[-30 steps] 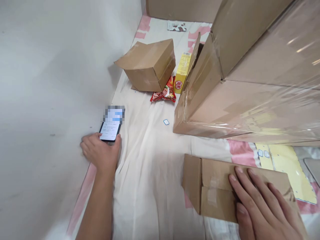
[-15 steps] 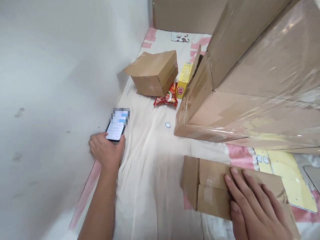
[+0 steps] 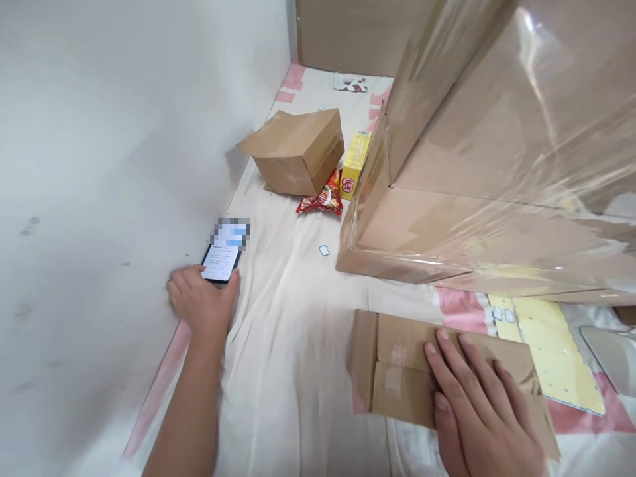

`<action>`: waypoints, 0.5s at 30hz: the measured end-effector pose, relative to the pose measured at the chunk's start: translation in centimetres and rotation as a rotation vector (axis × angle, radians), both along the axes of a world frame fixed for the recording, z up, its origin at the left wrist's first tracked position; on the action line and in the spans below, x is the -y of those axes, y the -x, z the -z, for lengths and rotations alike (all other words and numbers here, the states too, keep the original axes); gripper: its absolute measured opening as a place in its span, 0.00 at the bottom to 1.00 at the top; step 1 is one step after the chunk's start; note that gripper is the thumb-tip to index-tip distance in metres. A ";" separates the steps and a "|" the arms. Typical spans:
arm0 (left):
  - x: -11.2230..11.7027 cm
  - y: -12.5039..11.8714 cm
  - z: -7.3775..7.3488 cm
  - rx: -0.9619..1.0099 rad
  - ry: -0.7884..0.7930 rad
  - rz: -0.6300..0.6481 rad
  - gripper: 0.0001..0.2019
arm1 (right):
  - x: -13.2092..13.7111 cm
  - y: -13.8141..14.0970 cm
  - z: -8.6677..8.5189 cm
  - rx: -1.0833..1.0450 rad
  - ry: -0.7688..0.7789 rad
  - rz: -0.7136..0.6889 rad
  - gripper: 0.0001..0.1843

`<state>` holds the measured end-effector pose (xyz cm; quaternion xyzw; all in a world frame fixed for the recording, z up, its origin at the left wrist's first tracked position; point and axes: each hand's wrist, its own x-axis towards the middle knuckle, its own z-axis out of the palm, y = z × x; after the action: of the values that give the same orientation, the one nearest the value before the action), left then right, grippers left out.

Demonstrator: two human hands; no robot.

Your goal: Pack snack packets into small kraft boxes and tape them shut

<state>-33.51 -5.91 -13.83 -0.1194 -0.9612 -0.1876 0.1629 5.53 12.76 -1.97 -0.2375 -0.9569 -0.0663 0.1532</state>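
Observation:
My left hand [image 3: 203, 298] grips the lower end of a smartphone [image 3: 224, 255] beside the white wall; the screen is lit and its upper part is blurred out. On the right, my right hand [image 3: 484, 404] rests with fingers stretched out over a small cardboard box [image 3: 407, 351]. That box lies on the cloth, its taped flaps facing up. Further off stands another cardboard box [image 3: 298, 142], with one flap sticking out to the left. Against it lies a red snack packet [image 3: 325, 197], next to a yellow carton [image 3: 355, 165].
Large cardboard boxes [image 3: 477, 218] wrapped in clear film stand along the right. A brown panel [image 3: 348, 36] and a small white-and-brown packet [image 3: 350, 83] are at the back. A small blue-edged label [image 3: 324, 250] and a yellow sheet [image 3: 556, 351] lie on the cloth.
The view has shifted slightly, so most things appear a little further left. Both hands keep the same pose, the left on the smartphone and the right on the cardboard box.

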 end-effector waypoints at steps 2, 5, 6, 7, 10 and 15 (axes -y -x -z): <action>0.0 -0.1 0.0 -0.004 0.009 0.001 0.31 | 0.1 0.1 0.0 -0.026 0.001 -0.001 0.38; 0.0 -0.3 -0.1 -0.019 0.043 0.001 0.31 | 0.3 0.3 0.1 -0.069 0.028 0.013 0.37; -0.2 -0.3 -0.3 -0.019 0.066 0.009 0.30 | 0.4 0.3 0.1 -0.083 0.045 0.019 0.37; -0.5 -0.1 -0.6 -0.018 0.091 0.022 0.29 | 0.4 0.3 0.1 -0.098 0.062 0.023 0.36; -1.9 1.0 -1.9 0.007 0.159 0.083 0.28 | 0.6 0.4 0.1 -0.139 0.084 0.030 0.33; -4.7 3.1 -4.1 0.041 0.176 0.141 0.30 | 0.9 0.4 0.1 -0.175 0.041 0.037 0.24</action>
<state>-36.64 -1.17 -9.69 -0.1967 -0.9663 -0.1159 0.1186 5.18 11.82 -2.11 -0.2628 -0.9366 -0.0287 0.2300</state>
